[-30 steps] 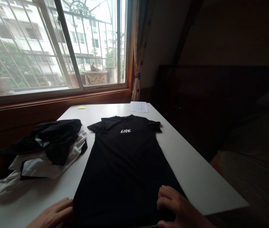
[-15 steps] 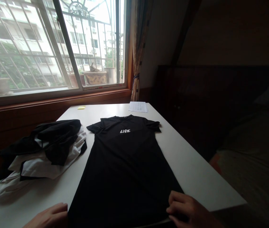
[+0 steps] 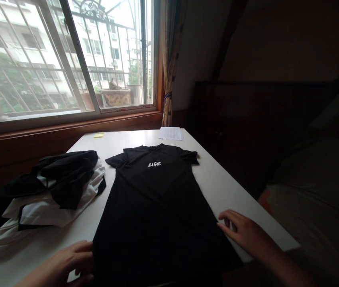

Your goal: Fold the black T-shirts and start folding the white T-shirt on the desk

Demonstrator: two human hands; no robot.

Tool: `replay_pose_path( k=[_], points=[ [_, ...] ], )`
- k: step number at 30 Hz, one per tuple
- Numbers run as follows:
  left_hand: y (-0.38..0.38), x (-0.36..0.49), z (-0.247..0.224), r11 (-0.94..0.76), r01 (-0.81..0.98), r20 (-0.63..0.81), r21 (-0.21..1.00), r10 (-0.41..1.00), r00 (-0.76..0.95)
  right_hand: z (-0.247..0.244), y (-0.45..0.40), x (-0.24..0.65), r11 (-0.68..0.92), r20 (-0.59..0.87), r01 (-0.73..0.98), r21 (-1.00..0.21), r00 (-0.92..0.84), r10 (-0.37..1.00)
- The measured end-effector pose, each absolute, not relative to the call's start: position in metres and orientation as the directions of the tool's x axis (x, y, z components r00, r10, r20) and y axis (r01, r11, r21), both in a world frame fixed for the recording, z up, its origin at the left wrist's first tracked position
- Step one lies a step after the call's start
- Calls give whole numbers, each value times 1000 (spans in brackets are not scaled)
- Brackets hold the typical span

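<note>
- T-shirt (image 3: 157,203) of thin, smooth black cloth lies spread on the white tabletop (image 3: 229,191), its neckline at the far end, short sleeves angled out left and right, the body flaring toward the near side.
- White lettering (image 3: 154,164), bold and rounded, crosses the chest.
- Left hand (image 3: 73,261) touches the shirt's near left edge, fingers bent and thumb set apart; whether they pinch cloth, I cannot tell.
- Right hand (image 3: 235,228) is at the right side edge, fingers curled, a small gap showing behind the thumb and forefinger tips; whether cloth is caught between them, I cannot tell.
- Heap of garments (image 3: 58,191), soft, crumpled black and white fabric, sits on the left.
- Flat white paper sheets (image 3: 171,133) and a small yellow slip (image 3: 98,135) lie at the far end.
</note>
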State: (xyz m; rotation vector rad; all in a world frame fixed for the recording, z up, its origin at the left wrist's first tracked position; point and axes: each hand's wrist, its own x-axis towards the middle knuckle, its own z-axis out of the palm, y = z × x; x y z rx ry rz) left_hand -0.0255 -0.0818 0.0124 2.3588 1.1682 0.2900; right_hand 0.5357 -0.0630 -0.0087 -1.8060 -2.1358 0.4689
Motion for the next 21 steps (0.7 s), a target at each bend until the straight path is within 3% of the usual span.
replay_pose_path(
  k=[5, 11, 13, 17, 21],
  points=[
    [-54, 12, 11, -628, 678, 113, 382, 760, 640, -17, -46, 527, 212, 129, 874, -438, -172, 977],
    [-42, 18, -35, -681, 732, 228, 14, 715, 661, -32, -48, 533, 142, 164, 876, -462, -73, 984],
    [-45, 18, -40, -681, 730, 239, -58, 700, 672, -34, -50, 536, 115, 153, 870, -480, -46, 987],
    [-55, 20, -29, -709, 701, 250, -75, 668, 701, -37, -49, 537, 84, 156, 871, -485, -9, 988],
    [-53, 18, -22, -718, 694, 212, -51, 671, 710, -33, -33, 519, 180, 306, 895, -407, -52, 951]
  ],
)
